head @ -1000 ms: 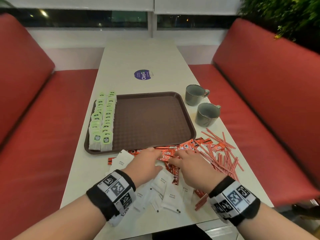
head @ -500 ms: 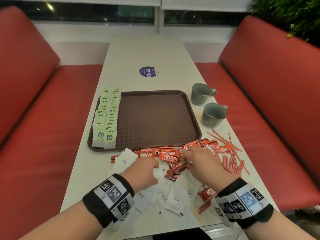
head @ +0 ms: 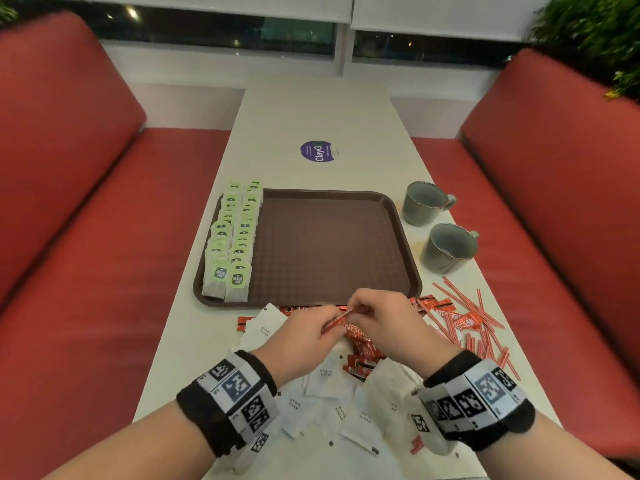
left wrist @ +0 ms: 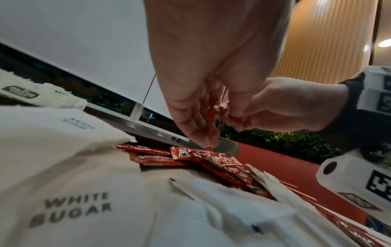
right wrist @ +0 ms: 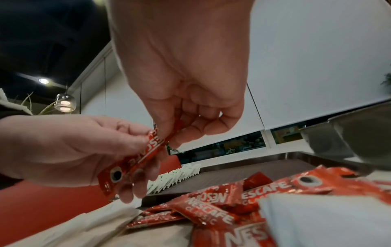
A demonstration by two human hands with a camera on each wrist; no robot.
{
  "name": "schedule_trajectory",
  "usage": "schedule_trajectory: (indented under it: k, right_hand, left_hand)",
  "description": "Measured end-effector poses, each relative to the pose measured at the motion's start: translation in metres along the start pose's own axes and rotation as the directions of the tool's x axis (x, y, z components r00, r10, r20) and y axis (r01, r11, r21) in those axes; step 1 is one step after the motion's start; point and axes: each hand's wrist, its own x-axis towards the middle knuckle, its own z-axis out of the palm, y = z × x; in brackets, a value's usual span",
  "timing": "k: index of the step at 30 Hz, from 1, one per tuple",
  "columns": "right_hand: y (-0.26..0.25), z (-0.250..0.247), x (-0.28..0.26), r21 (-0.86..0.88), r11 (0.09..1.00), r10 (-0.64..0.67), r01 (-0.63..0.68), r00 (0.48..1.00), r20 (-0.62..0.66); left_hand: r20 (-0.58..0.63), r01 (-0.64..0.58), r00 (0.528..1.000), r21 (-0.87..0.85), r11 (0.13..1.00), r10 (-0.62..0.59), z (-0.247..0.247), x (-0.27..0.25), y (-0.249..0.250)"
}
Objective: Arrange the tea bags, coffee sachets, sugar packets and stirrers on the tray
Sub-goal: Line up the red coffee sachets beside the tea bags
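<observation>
Two hands meet just above the worktop (head: 311, 109), and we hold one red coffee sachet (right wrist: 135, 160) between them: our left hand (head: 304, 337) has its fingers (right wrist: 131, 188) curled round the lower end, our right hand (head: 388, 323) pinches the upper end with thumb and fingertips. Beneath them lie more coffee sachets (head: 360, 348) mixed with white sugar packets (head: 360, 417) (printed WHITE SUGAR), all off the tray (head: 346, 299). Tea bags (head: 235, 237) stand in two rows along the tray's left side. Red-striped stirrers (head: 478, 317) are scattered to the right, near two grey cups (head: 446, 247).
</observation>
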Motion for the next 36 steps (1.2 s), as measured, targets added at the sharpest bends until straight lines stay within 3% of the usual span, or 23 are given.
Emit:
schedule_trajectory:
  k: [1, 3, 5, 7, 14, 18, 21, 23, 26, 28, 31, 34, 36]
  right_hand:
    - [0.0, 0.002, 0.004, -0.002, 1.0, 0.0, 0.0, 1.0, 0.002]
    - [0.003, 0.006, 0.012, -0.174, 0.985, 0.017, -0.006, 0.998, 0.066]
    - [0.007, 0.011, 0.015, -0.432, 0.902, 0.09, -0.015, 0.984, 0.152]
    - [0.01, 0.019, 0.015, -0.569, 0.822, 0.141, -0.005, 0.971, 0.194]
    - [0.017, 0.039, 0.007, -0.639, 0.766, 0.086, 0.07, 0.974, 0.209]
    - [0.012, 0.027, 0.008, -0.506, 0.861, 0.072, 0.051, 0.973, 0.221]
    - [0.004, 0.014, 0.01, -0.262, 0.963, 0.1, -0.055, 0.982, 0.159]
    - [-0.002, 0.009, 0.01, -0.074, 0.993, 0.102, -0.093, 0.986, 0.131]
    - [-0.015, 0.006, 0.012, 0.058, 0.997, 0.035, -0.042, 0.992, 0.122]
    - [-0.023, 0.01, 0.012, 0.091, 0.994, 0.05, -0.055, 0.997, 0.056]
    - [-0.028, 0.017, 0.011, 0.193, 0.973, 0.138, -0.129, 0.99, -0.032]
    - [-0.029, 0.019, 0.011, 0.401, 0.89, 0.208, -0.216, 0.976, 0.064]
    - [-0.029, 0.018, 0.01, 0.554, 0.783, 0.215, -0.282, 0.959, 0.183]
  left_hand:
    - [0.005, 0.05, 0.999, -0.029, 0.998, -0.05, -0.001, 0.002, -0.002]
    - [0.027, 0.154, 0.988, -0.097, 0.983, -0.152, -0.002, 0.004, -0.005]
    - [0.049, 0.221, 0.975, -0.099, 0.97, -0.217, -0.003, 0.005, -0.008]
    - [0.056, 0.253, 0.967, -0.111, 0.961, -0.248, -0.005, 0.004, -0.01]
    - [0.019, 0.299, 0.951, -0.312, 0.902, -0.309, -0.008, 0.001, -0.017]
    - [-0.07, 0.249, 0.948, -0.442, 0.862, -0.31, -0.011, 0.0, -0.018]
    - [-0.167, 0.157, 0.944, -0.531, 0.833, -0.284, -0.014, -0.001, -0.012]
    - [-0.13, 0.137, 0.961, -0.535, 0.833, -0.242, -0.013, 0.003, -0.009]
    - [-0.028, 0.159, 0.978, -0.537, 0.828, -0.206, -0.003, 0.011, 0.0]
    - [-0.02, 0.17, 0.972, -0.631, 0.757, -0.236, 0.003, 0.015, 0.007]
    - [0.002, 0.178, 0.957, -0.796, 0.579, -0.291, 0.003, 0.015, 0.01]
    - [0.098, 0.217, 0.95, -0.889, 0.403, -0.295, -0.008, 0.009, 0.007]
    - [0.144, 0.258, 0.937, -0.9, 0.351, -0.318, -0.017, 0.004, 0.003]
